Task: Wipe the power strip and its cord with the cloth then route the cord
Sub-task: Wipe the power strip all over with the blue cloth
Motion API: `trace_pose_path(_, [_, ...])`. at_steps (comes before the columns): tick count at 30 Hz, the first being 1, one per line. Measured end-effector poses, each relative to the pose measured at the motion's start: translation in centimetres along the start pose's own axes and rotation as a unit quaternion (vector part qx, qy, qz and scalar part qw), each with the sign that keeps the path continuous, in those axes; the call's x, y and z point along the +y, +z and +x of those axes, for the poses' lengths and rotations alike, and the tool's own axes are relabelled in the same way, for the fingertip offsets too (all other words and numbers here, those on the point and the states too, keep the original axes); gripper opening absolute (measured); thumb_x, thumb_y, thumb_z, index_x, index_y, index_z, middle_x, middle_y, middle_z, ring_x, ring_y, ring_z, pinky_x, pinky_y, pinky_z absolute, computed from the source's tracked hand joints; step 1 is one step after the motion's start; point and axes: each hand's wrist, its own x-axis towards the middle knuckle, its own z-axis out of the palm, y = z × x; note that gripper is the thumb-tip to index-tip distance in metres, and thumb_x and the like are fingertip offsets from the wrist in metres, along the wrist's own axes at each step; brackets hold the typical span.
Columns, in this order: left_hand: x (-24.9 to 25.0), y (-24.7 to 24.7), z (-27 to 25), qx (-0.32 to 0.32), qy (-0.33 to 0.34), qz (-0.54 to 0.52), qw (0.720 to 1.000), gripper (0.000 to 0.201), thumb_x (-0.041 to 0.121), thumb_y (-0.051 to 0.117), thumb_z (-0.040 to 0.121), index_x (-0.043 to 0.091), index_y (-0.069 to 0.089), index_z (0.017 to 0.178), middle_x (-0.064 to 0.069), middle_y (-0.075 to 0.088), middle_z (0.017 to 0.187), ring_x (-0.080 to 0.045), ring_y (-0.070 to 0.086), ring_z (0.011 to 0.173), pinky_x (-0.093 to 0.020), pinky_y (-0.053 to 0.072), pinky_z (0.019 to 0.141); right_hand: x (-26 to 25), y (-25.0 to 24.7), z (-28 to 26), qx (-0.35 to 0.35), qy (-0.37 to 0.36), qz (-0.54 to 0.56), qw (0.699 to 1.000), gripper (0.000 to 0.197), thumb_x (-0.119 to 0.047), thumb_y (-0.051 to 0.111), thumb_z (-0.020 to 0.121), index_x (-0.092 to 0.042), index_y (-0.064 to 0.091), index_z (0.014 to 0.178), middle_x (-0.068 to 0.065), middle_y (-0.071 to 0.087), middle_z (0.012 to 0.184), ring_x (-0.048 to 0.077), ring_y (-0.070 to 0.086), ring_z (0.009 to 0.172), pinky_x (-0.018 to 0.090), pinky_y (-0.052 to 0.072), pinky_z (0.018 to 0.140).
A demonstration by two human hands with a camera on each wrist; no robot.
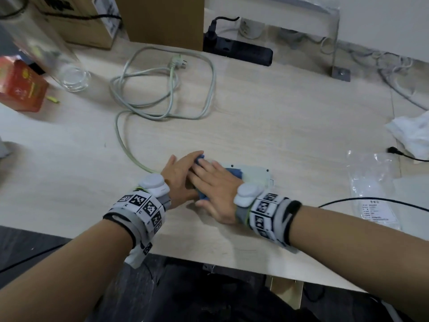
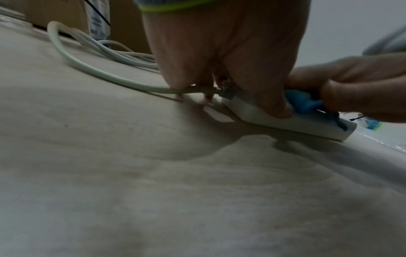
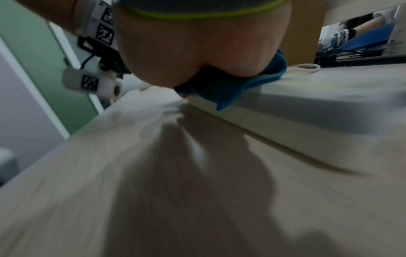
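We see both forearms reach in over the bench (image 1: 278,117), the hands meeting near its front edge. Our right hand (image 1: 216,191) lies palm down, fingers (image 1: 204,165) straight and together, pressing the blue cloth (image 1: 234,174) onto the white power strip (image 1: 255,175). Our left hand (image 1: 178,175) steadies the strip's cord end, thumb on its side; its fingers' curl we cannot tell. The cord (image 1: 167,94) loops farther back.
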Motion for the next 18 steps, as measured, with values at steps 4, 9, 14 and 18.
trace_pose_path(4, [0.2,0.2,0.1,0.005,-0.001,0.008,1.000,0.100,0.030,0.079,0.068,0.026,0.018,0.147,0.011,0.050,0.135,-0.010,0.047,0.127,-0.031,-0.004,0.119,1.0,0.1,-0.5,-0.003,0.012,-0.010,1.000,0.069,-0.039,0.037,0.096,-0.012,0.006,0.151,0.006,0.002,0.160,0.019,-0.008,0.146,0.027,-0.018,0.114])
trace_pose_path(9, [1.2,-0.3,-0.3,0.008,-0.036,0.037,0.999,0.093,0.037,0.080,0.069,0.031,0.025,0.143,0.013,0.048,0.128,-0.026,0.040,0.126,-0.050,0.026,0.114,5.2,-0.3,-7.1,-0.043,0.033,0.008,0.999,0.069,-0.039,0.038,0.096,-0.017,0.003,0.151,-0.001,-0.004,0.158,0.014,-0.012,0.145,0.034,-0.007,0.118])
trace_pose_path(14, [1.7,-0.5,-0.3,-0.004,-0.046,0.042,0.998,0.090,0.039,0.078,0.071,0.029,0.025,0.143,0.009,0.046,0.132,-0.025,0.037,0.130,-0.046,0.020,0.117,7.0,-0.1,-10.8,-0.067,0.068,-0.007,0.995,0.073,-0.051,0.031,0.093,-0.019,-0.001,0.150,0.000,-0.004,0.159,0.017,-0.012,0.146,0.038,-0.001,0.118])
trace_pose_path(18, [1.3,-0.5,-0.2,-0.003,-0.047,0.038,0.998,0.092,0.040,0.079,0.069,0.030,0.026,0.143,0.009,0.045,0.139,-0.022,0.037,0.133,-0.040,0.011,0.121,3.5,0.2,-7.7,-0.023,0.075,0.004,0.997,0.079,-0.055,0.032,0.091,-0.011,0.005,0.151,0.006,-0.002,0.159,0.021,-0.010,0.146,0.035,-0.008,0.118])
